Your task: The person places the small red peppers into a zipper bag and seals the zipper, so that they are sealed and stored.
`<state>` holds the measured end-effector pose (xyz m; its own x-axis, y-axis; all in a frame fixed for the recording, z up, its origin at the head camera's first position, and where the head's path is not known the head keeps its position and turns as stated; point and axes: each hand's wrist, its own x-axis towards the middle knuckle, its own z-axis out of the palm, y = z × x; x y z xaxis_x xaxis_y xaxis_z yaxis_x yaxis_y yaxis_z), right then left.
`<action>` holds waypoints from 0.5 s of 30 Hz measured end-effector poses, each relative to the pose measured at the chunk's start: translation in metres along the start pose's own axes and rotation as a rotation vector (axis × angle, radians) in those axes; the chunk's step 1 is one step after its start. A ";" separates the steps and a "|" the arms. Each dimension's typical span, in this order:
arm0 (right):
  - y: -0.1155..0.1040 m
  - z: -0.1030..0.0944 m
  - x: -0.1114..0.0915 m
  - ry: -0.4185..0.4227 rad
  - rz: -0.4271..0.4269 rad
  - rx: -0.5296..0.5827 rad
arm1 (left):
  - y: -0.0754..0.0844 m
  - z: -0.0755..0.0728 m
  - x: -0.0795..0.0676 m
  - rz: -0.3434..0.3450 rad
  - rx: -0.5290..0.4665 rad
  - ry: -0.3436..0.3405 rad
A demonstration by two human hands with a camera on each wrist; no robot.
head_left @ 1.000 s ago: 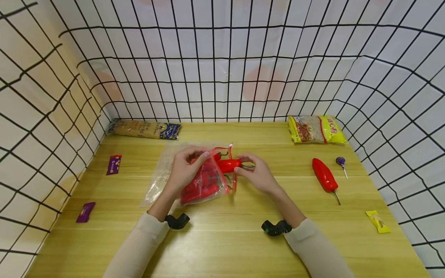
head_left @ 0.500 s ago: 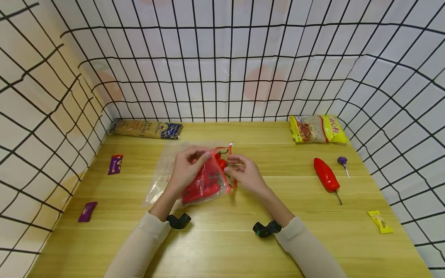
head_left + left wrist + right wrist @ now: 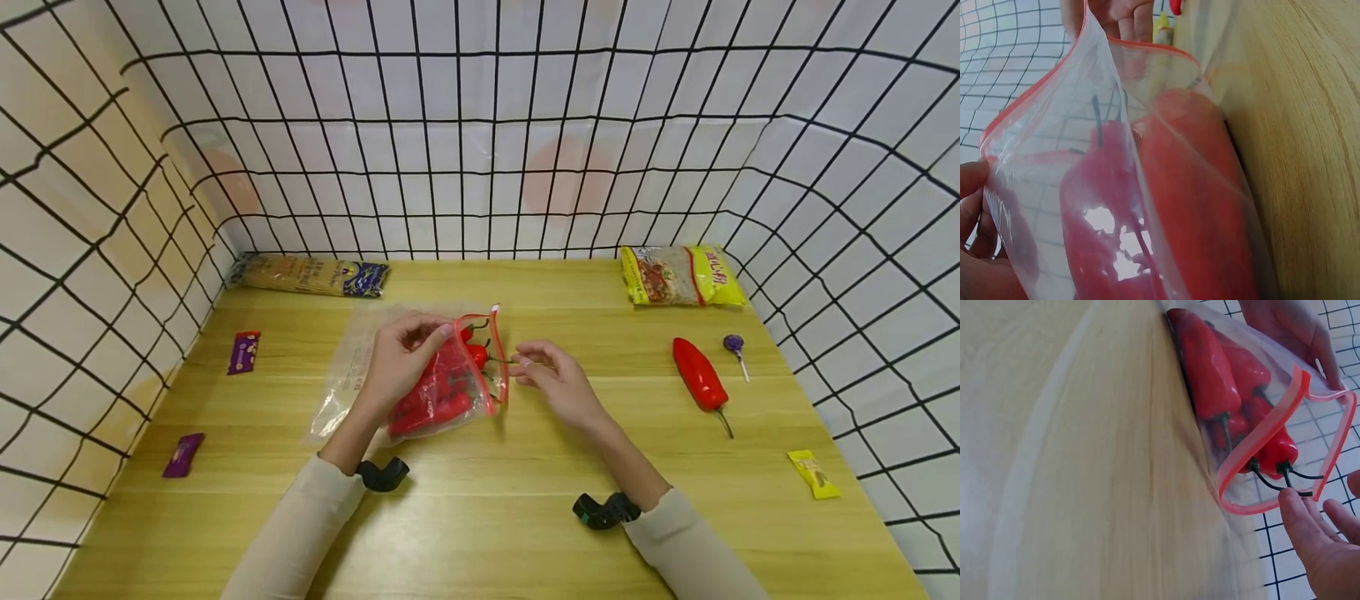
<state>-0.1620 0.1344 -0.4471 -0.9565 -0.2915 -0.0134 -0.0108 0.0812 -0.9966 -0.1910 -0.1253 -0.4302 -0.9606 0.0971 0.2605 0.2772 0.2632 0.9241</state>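
Note:
A clear zip bag with a red-edged mouth (image 3: 491, 406) lies on the table, holding several red chili peppers (image 3: 431, 412). The person's left hand (image 3: 405, 354) pinches the bag's upper side near the mouth, thumb on top. In the left wrist view, the peppers (image 3: 1197, 187) show through the plastic. The right hand (image 3: 558, 379) is just outside the mouth, fingers loosely bent and apart. Its fingertips are at the end of a green stem (image 3: 1300, 494) sticking out of the bag; whether they touch it is hard to tell. One more red chili pepper (image 3: 700, 375) lies to the right.
A noodle pack (image 3: 307, 276) lies at the back left, a yellow food bag (image 3: 682, 277) at the back right. Purple-wrapped sweets (image 3: 243, 352) are on the left; a lollipop (image 3: 735, 343) and yellow sweet (image 3: 813, 475) are on the right. Black wire mesh (image 3: 480, 150) surrounds the table.
The right hand pushed a chili pepper into the bag mouth, let go of it and drew back to the right. The left hand kept its hold on the bag.

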 end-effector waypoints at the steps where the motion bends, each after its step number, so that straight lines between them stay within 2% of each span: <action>1: 0.000 0.001 0.000 -0.011 -0.008 0.019 | 0.000 0.000 0.000 0.003 0.000 0.000; 6: -0.005 0.011 0.005 -0.064 -0.033 0.139 | 0.001 -0.001 -0.001 0.016 -0.002 0.005; 11: -0.010 0.027 0.015 -0.102 -0.044 0.191 | 0.002 0.000 0.000 0.017 0.005 0.004; 15: -0.009 0.032 0.018 -0.114 -0.041 0.218 | 0.014 0.000 -0.003 0.014 0.001 -0.005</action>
<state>-0.1700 0.0975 -0.4411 -0.9174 -0.3969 0.0303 0.0266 -0.1371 -0.9902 -0.1846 -0.1219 -0.4175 -0.9565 0.1057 0.2718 0.2905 0.2624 0.9202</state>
